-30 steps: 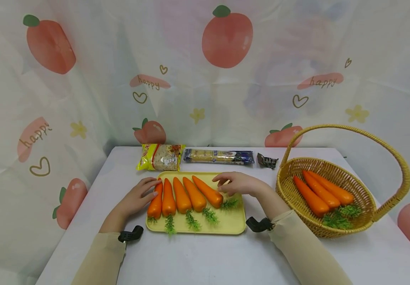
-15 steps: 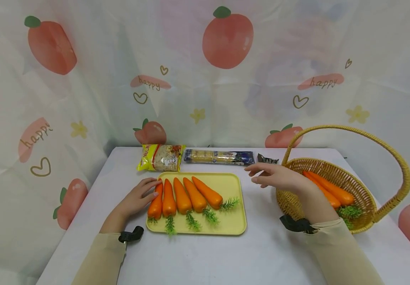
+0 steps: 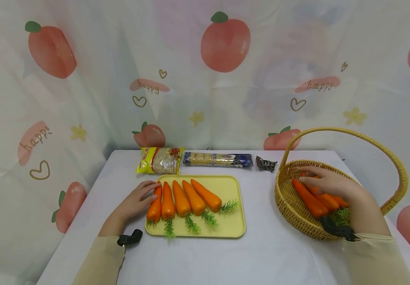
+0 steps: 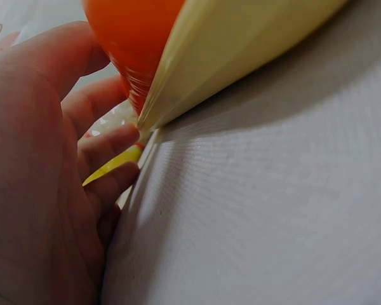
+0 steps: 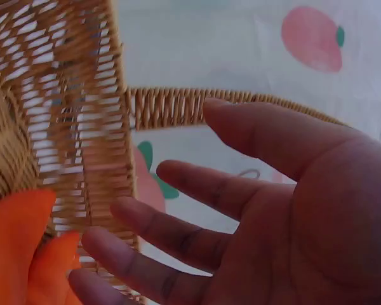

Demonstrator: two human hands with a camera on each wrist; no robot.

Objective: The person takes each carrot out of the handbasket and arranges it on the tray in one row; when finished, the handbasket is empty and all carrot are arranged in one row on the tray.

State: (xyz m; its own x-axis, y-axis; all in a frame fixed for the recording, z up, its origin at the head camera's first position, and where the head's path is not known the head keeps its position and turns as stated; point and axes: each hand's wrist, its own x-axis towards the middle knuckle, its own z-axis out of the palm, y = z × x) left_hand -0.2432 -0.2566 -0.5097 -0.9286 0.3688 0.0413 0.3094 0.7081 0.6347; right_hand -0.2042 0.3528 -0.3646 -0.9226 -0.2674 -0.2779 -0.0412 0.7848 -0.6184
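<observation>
Several orange carrots (image 3: 181,200) with green tops lie side by side on a yellow tray (image 3: 226,227). My left hand (image 3: 133,202) is at the tray's left edge, its loosely bent fingers beside the leftmost carrot (image 3: 155,208); in the left wrist view the thumb is close to that carrot (image 4: 133,38). On the right, my right hand (image 3: 336,186) hovers over a wicker basket (image 3: 290,213) holding three carrots (image 3: 308,200), partly hidden by the hand and wrist. In the right wrist view its fingers (image 5: 178,235) are spread, with nothing between them.
Behind the tray lie a yellow-ended food bag (image 3: 160,160), a long blue-ended packet of noodles (image 3: 217,159) and a small dark packet (image 3: 266,164). The basket's tall arched handle (image 3: 369,143) rises over the right side. A patterned cloth (image 3: 190,95) hangs behind the table.
My right hand has moved right, from above the tray's right side to over the carrots in the basket. The left hand has stayed by the leftmost carrot.
</observation>
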